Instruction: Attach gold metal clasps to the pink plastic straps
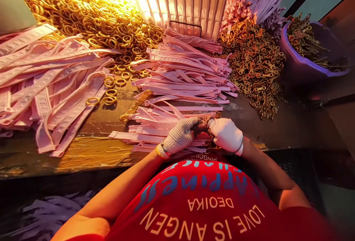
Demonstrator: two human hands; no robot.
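Observation:
My left hand (179, 135), in a knit glove with dark dots, is closed at the table's front edge. Close beside it on the right, my right hand (226, 135) is also closed, in a plain white glove. The fingers meet around something small and dark brown that I cannot make out. Pink straps (149, 124) lie under and behind my hands, and a bigger pile of pink straps (188, 74) stretches farther back. To the left, a short stack of gold rings (135, 106) touches the straps.
Wide pink straps (47, 93) are heaped at left, behind them a mound of gold rings (111, 23). At right lie brass-coloured snap hooks (255, 67) beside a purple tub (291, 50) holding more. A ribbed translucent panel (191, 0) stands at the back.

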